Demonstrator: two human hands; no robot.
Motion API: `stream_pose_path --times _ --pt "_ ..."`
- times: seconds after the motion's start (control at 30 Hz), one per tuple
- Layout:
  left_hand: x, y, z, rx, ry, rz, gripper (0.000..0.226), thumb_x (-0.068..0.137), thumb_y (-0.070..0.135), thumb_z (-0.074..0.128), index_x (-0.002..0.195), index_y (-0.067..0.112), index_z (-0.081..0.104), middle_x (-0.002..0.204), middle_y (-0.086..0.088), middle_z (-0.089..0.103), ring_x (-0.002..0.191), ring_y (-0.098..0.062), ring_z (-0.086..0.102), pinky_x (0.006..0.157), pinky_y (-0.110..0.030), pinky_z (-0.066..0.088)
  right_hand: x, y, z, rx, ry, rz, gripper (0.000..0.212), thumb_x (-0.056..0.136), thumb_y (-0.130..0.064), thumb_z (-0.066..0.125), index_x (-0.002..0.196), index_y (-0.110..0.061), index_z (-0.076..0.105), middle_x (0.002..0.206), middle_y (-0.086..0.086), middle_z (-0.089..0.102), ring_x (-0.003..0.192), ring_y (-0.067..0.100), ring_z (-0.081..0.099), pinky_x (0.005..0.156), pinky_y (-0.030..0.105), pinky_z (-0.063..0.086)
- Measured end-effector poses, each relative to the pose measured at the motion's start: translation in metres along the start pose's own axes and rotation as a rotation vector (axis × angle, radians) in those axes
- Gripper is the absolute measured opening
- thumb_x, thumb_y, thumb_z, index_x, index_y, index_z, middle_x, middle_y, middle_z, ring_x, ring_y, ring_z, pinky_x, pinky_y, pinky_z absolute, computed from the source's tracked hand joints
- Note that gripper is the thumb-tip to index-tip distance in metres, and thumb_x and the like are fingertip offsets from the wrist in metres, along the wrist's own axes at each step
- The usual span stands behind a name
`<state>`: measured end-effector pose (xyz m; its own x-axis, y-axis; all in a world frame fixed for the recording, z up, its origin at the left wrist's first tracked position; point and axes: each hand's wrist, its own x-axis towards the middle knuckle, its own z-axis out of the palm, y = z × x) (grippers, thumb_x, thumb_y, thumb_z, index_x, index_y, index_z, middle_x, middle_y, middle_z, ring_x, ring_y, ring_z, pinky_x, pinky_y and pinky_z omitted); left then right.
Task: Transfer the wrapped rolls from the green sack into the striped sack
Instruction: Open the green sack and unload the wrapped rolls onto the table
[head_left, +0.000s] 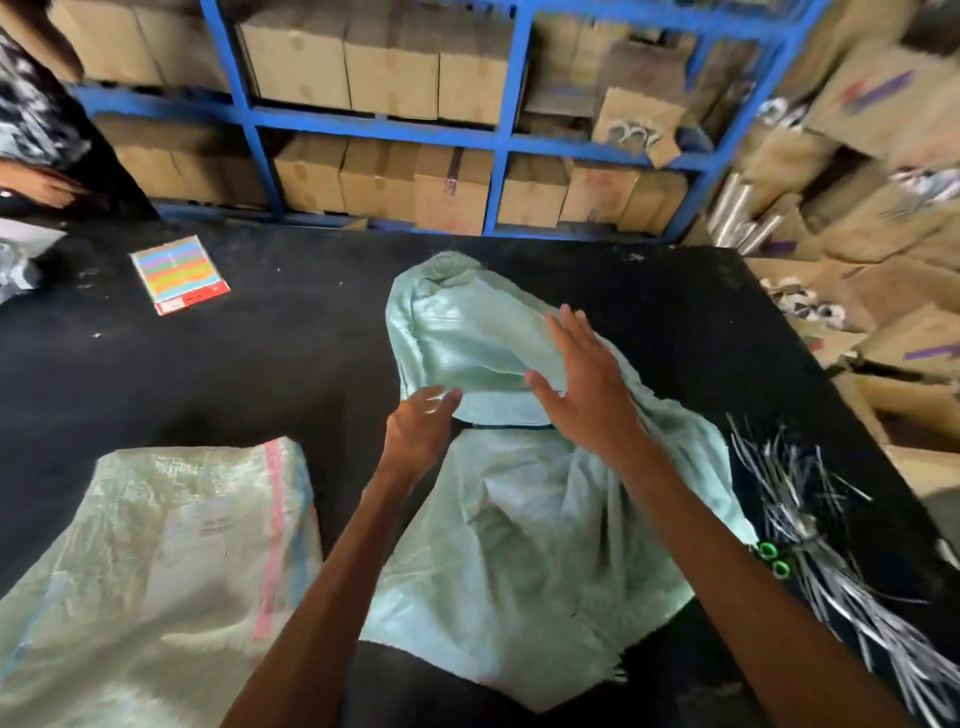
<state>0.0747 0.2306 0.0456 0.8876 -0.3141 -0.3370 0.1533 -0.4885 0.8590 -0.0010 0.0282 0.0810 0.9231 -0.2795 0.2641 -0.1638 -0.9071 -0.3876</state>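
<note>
The pale green sack (519, 519) lies on the black table (208, 374), folded over on itself, its far part bulging. My right hand (582, 379) lies flat on the folded upper part with fingers spread straight. My left hand (418, 431) reaches to the fold's left edge, fingers loosely curled against the fabric; whether it grips is unclear. The striped sack (156, 571), whitish with pink and blue stripes, lies at the near left. No wrapped roll shows; the sacks hide their contents.
A colourful striped packet (179, 273) lies at the far left of the table. Silver tinsel strands (831, 545) with green rings lie at the right edge. Another person's hand (41, 187) is at the far left. Blue shelving (389, 130) with cartons stands behind.
</note>
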Motion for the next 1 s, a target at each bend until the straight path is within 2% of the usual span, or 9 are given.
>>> stream_pose_path --times 0.1,0.23,0.33,0.47,0.53,0.6,0.7,0.87,1.0 --pt "0.014 0.021 0.023 -0.305 0.016 -0.203 0.061 0.076 0.075 0.056 0.093 0.018 0.070 0.123 -0.027 0.064 0.118 -0.043 0.060 0.101 -0.051 0.048 0.022 0.037 -0.011 0.008 -0.051 0.119 0.080 0.092 -0.059 0.038 0.156 -0.013 0.030 0.164 0.015 0.023 0.154 0.031 0.016 0.120 0.054 0.024" --pt "0.030 0.030 0.048 -0.608 -0.005 -0.432 0.074 0.095 0.059 0.052 0.142 0.002 0.049 0.135 -0.030 0.056 0.124 -0.038 0.059 0.098 -0.042 0.051 0.047 0.076 -0.018 0.106 -0.185 0.303 0.070 0.102 -0.051 0.042 0.159 -0.016 0.022 0.166 0.015 0.017 0.154 0.030 0.013 0.122 0.051 0.018" --pt "0.041 0.037 0.059 -0.846 -0.070 -0.571 0.043 0.101 0.046 0.049 0.116 0.006 0.056 0.084 -0.012 0.063 0.064 -0.023 0.067 0.047 -0.024 0.056 0.063 0.091 -0.024 0.226 -0.306 0.411 0.066 0.104 -0.046 0.041 0.159 -0.015 0.021 0.164 0.013 0.025 0.151 0.028 0.025 0.121 0.041 0.021" --pt "0.067 0.033 0.080 -0.894 -0.026 -0.632 0.047 0.093 0.030 0.068 0.124 0.003 0.044 0.125 -0.022 0.047 0.115 -0.035 0.055 0.091 -0.044 0.057 0.078 0.103 -0.016 0.376 -0.458 0.523 0.068 0.103 -0.046 0.043 0.159 -0.015 0.021 0.165 0.007 0.024 0.151 0.024 0.024 0.120 0.035 0.021" --pt "0.082 0.035 0.091 -0.913 -0.002 -0.637 0.038 0.090 0.020 0.070 0.118 0.005 0.049 0.124 -0.022 0.050 0.117 -0.035 0.054 0.104 -0.053 0.047 0.084 0.104 -0.009 0.379 -0.472 0.530 0.067 0.101 -0.042 0.051 0.157 -0.013 0.028 0.162 0.007 0.031 0.149 0.026 0.030 0.118 0.035 0.026" --pt "0.094 0.048 0.099 -0.890 0.008 -0.602 0.014 0.089 0.004 0.066 0.101 0.006 0.059 0.114 -0.017 0.059 0.101 -0.030 0.061 0.095 -0.049 0.053 0.091 0.110 -0.001 0.417 -0.391 0.528 0.052 0.097 -0.030 0.061 0.145 -0.013 0.050 0.146 0.007 0.053 0.137 0.027 0.048 0.108 0.033 0.040" --pt "0.110 0.063 0.102 -0.848 0.076 -0.475 0.023 0.086 -0.010 0.062 0.104 0.004 0.060 0.107 -0.018 0.064 0.094 -0.029 0.062 0.079 -0.042 0.057 0.095 0.115 0.003 0.546 -0.297 0.523 0.047 0.090 -0.016 0.067 0.136 -0.017 0.060 0.127 0.000 0.067 0.118 0.020 0.063 0.102 0.034 0.049" --pt "0.108 0.122 0.078 -0.844 0.058 -0.113 0.047 0.083 -0.010 0.061 0.127 0.008 0.060 0.122 -0.018 0.069 0.114 -0.040 0.065 0.096 -0.057 0.053 0.110 0.103 -0.046 0.892 -0.166 0.481 0.056 0.089 -0.003 0.066 0.139 -0.026 0.056 0.122 -0.007 0.069 0.108 0.007 0.067 0.098 0.028 0.053" --pt "0.066 0.199 0.056 -0.816 0.027 0.151 0.039 0.087 -0.009 0.058 0.123 0.006 0.063 0.120 -0.017 0.071 0.110 -0.036 0.068 0.095 -0.051 0.055 0.110 0.078 -0.106 1.019 -0.090 0.431 0.036 0.096 -0.011 0.051 0.124 -0.030 0.064 0.109 -0.009 0.072 0.103 0.006 0.068 0.090 0.024 0.055"
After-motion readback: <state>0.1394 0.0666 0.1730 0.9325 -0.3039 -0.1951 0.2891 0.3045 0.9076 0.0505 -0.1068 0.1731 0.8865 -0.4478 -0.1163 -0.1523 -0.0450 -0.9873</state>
